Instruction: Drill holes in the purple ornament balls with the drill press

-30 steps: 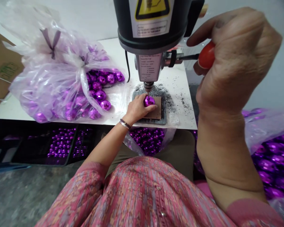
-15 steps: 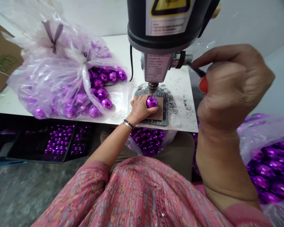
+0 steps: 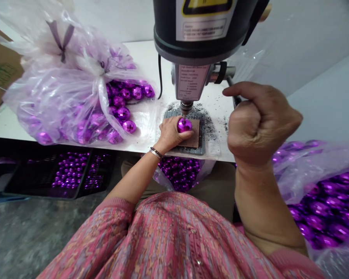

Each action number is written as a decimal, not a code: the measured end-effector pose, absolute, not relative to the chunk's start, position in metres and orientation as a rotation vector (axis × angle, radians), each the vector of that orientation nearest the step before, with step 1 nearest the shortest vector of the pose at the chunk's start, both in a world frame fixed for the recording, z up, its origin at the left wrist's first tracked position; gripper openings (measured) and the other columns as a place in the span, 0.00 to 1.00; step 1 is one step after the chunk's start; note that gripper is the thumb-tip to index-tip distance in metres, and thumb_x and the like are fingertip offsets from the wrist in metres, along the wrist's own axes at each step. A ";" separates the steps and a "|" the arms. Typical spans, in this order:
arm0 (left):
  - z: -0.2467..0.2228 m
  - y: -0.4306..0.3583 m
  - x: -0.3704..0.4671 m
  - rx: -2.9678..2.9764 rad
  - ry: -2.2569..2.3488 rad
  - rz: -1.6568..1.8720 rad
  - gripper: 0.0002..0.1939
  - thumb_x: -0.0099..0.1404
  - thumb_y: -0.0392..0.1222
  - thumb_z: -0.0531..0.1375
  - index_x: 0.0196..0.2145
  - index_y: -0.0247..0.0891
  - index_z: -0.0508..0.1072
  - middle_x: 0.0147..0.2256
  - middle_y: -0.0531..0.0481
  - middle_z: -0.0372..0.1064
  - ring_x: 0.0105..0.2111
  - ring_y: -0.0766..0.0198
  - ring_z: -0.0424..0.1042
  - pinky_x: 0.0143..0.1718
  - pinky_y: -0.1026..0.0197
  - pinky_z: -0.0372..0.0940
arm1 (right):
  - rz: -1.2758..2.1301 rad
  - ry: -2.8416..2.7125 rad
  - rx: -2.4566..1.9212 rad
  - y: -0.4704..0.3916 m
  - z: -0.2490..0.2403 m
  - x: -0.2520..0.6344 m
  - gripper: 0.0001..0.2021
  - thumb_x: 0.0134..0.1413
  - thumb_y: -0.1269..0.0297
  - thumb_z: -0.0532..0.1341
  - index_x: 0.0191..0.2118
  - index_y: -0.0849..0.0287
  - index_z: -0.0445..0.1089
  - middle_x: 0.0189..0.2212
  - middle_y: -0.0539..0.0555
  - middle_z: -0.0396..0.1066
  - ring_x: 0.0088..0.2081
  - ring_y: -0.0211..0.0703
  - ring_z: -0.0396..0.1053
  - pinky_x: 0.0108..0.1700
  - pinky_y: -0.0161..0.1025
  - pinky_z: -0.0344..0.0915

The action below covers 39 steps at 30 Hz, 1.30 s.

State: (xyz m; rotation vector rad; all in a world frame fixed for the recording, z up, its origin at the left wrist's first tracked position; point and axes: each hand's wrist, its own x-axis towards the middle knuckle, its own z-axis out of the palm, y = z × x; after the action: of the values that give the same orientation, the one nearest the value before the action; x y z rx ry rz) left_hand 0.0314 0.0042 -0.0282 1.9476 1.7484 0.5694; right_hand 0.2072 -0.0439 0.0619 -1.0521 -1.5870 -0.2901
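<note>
A drill press (image 3: 205,35) stands over the white bench (image 3: 142,54), with a tied plastic bag (image 3: 69,97) of purple balls to its left. The right hand (image 3: 258,124) is fisted around the feed lever (image 3: 231,87), right of the spindle. The left hand (image 3: 170,133), its grip closed, pins one purple ball (image 3: 184,124) on the brown pad (image 3: 194,135) directly under the chuck (image 3: 186,106), near the bench's front edge.

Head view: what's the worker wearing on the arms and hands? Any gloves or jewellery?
No gloves: both hands are bare. The left hand has a thin bangle, silver and dark bands, at the wrist. Both forearms are bare; pink knit cuffs sit near the elbows, on a pink patterned top. No rings can be made out.
</note>
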 end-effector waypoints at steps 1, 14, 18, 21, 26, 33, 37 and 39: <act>-0.029 0.004 0.031 1.949 1.748 0.575 0.25 0.60 0.50 0.74 0.53 0.45 0.76 0.54 0.44 0.76 0.60 0.39 0.67 0.63 0.41 0.62 | -0.299 -1.594 -1.045 -0.044 0.060 0.208 0.17 0.63 0.69 0.54 0.46 0.50 0.79 0.38 0.49 0.78 0.38 0.37 0.73 0.45 0.38 0.70; -0.037 0.001 0.032 1.984 1.789 0.647 0.26 0.60 0.50 0.75 0.53 0.42 0.77 0.55 0.42 0.76 0.60 0.39 0.68 0.63 0.44 0.60 | -0.317 -1.488 -0.807 -0.030 0.031 0.199 0.16 0.67 0.67 0.51 0.40 0.55 0.77 0.26 0.49 0.69 0.28 0.32 0.62 0.36 0.36 0.62; -0.036 0.002 0.031 1.967 1.788 0.623 0.26 0.60 0.50 0.75 0.53 0.42 0.77 0.55 0.42 0.77 0.61 0.39 0.68 0.63 0.44 0.60 | -0.234 -1.384 -0.823 -0.025 0.072 0.196 0.21 0.68 0.68 0.48 0.39 0.60 0.80 0.28 0.50 0.72 0.30 0.28 0.67 0.36 0.33 0.61; -0.033 -0.001 0.029 1.966 1.775 0.637 0.28 0.59 0.50 0.76 0.55 0.42 0.77 0.55 0.42 0.78 0.60 0.41 0.70 0.62 0.46 0.62 | 0.007 -1.401 -0.891 -0.019 0.115 0.200 0.21 0.68 0.71 0.48 0.38 0.64 0.80 0.28 0.49 0.72 0.31 0.26 0.66 0.37 0.31 0.61; -0.032 -0.030 0.018 2.033 1.693 0.701 0.33 0.56 0.53 0.78 0.55 0.41 0.77 0.54 0.42 0.79 0.56 0.45 0.74 0.60 0.47 0.64 | 0.267 -1.328 -1.070 -0.011 0.146 0.198 0.18 0.67 0.71 0.52 0.32 0.61 0.79 0.24 0.47 0.67 0.30 0.25 0.64 0.39 0.33 0.60; -0.028 -0.064 -0.016 2.251 1.390 0.480 0.44 0.52 0.62 0.79 0.62 0.43 0.75 0.59 0.40 0.77 0.58 0.43 0.73 0.62 0.44 0.65 | 0.218 -1.286 -1.200 -0.015 0.139 0.195 0.19 0.71 0.69 0.54 0.33 0.60 0.81 0.21 0.49 0.59 0.27 0.27 0.59 0.43 0.36 0.58; -0.010 -0.037 -0.059 2.303 1.699 0.575 0.21 0.72 0.47 0.67 0.59 0.39 0.76 0.55 0.39 0.79 0.52 0.51 0.76 0.57 0.49 0.69 | 0.243 -1.267 -1.181 -0.015 0.134 0.196 0.20 0.71 0.69 0.53 0.32 0.58 0.80 0.18 0.49 0.53 0.27 0.28 0.57 0.41 0.38 0.54; 0.003 -0.019 -0.081 2.276 2.073 0.449 0.15 0.74 0.38 0.60 0.55 0.36 0.78 0.54 0.36 0.79 0.53 0.48 0.75 0.58 0.45 0.67 | 0.256 -1.272 -1.124 -0.015 0.130 0.196 0.20 0.70 0.70 0.53 0.29 0.58 0.79 0.19 0.49 0.56 0.28 0.28 0.60 0.41 0.38 0.55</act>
State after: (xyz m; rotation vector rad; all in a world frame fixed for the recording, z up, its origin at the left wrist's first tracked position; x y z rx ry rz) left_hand -0.0815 -0.0194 0.0033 2.2759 2.0734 0.4489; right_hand 0.1965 -0.0147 0.1305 -1.1244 -1.2719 0.2559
